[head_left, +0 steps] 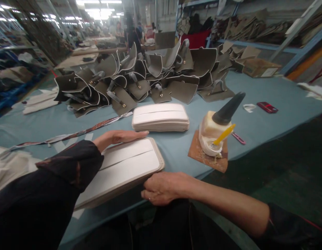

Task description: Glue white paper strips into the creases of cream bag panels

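A stack of white-topped, round-cornered panels (129, 161) with beige edges lies before me near the table's front edge. My left hand (119, 136) rests along its far side, fingers stretched out together. At the near right side of this stack, my right hand (163, 187) is closed with its fingers curled; whether it pinches anything is hidden. Just beyond the left fingertips is a second stack of the same panels (160, 116). To the right, a glue bottle with a black cone nozzle (228, 109) and a cup with a yellow stick (223, 134) stand on a brown board (194, 149).
Grey-brown bag pieces with pale edges and buckled straps (129, 83) are heaped across the back of the blue-covered table (257, 135). A red box-like item (267, 107) and a pink cutter (238, 138) lie right. A twisted fabric strip (80, 133) runs left. A person (133, 36) stands farther back.
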`<state>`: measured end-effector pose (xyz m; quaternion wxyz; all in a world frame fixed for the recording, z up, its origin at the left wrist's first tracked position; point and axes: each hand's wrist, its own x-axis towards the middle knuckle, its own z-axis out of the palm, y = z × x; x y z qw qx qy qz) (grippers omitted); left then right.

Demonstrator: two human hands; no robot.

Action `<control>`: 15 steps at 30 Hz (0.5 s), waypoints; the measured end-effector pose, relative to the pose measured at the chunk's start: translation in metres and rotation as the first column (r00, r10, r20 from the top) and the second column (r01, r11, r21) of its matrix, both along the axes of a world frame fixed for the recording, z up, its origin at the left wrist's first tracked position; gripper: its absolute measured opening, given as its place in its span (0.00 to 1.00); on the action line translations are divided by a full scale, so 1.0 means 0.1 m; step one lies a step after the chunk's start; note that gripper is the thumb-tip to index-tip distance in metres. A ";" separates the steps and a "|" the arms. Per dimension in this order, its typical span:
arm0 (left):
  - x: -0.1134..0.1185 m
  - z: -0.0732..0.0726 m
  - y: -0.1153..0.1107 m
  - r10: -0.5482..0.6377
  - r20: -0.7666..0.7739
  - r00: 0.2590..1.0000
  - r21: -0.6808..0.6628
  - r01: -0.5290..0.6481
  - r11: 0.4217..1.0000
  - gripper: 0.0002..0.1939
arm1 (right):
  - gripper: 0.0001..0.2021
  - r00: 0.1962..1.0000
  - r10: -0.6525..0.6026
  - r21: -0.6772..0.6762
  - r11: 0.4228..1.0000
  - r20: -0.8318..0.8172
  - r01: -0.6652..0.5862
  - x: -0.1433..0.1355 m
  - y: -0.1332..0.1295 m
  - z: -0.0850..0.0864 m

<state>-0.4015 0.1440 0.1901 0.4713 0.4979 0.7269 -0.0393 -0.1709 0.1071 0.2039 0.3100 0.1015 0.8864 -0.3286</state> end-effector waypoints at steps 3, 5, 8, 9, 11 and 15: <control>0.03 -0.04 0.08 0.002 0.122 0.993 -0.086 0.009 0.996 0.47 | 0.26 0.997 0.002 -0.034 0.999 0.072 0.000 -0.04 0.03 0.04; 0.04 -0.04 0.10 0.006 0.179 0.984 -0.123 0.016 0.992 0.47 | 0.27 0.994 -0.010 -0.030 0.999 0.110 0.013 -0.09 0.03 0.08; 0.05 -0.03 0.10 0.019 0.230 0.973 -0.158 0.018 0.987 0.48 | 0.27 0.988 -0.010 -0.034 0.999 0.155 0.015 -0.15 0.04 0.13; 0.06 -0.03 0.09 0.026 0.238 0.971 -0.163 0.013 0.986 0.48 | 0.27 0.987 -0.003 -0.038 0.999 0.160 0.009 -0.17 0.05 0.14; 0.07 -0.03 0.07 0.041 0.248 0.968 -0.166 0.001 0.986 0.48 | 0.27 0.987 0.023 -0.047 0.999 0.157 -0.016 -0.18 0.05 0.15; 0.11 -0.04 0.05 0.056 0.263 0.963 -0.157 -0.015 0.988 0.46 | 0.29 0.985 0.035 -0.064 0.998 0.167 -0.025 -0.19 0.04 0.10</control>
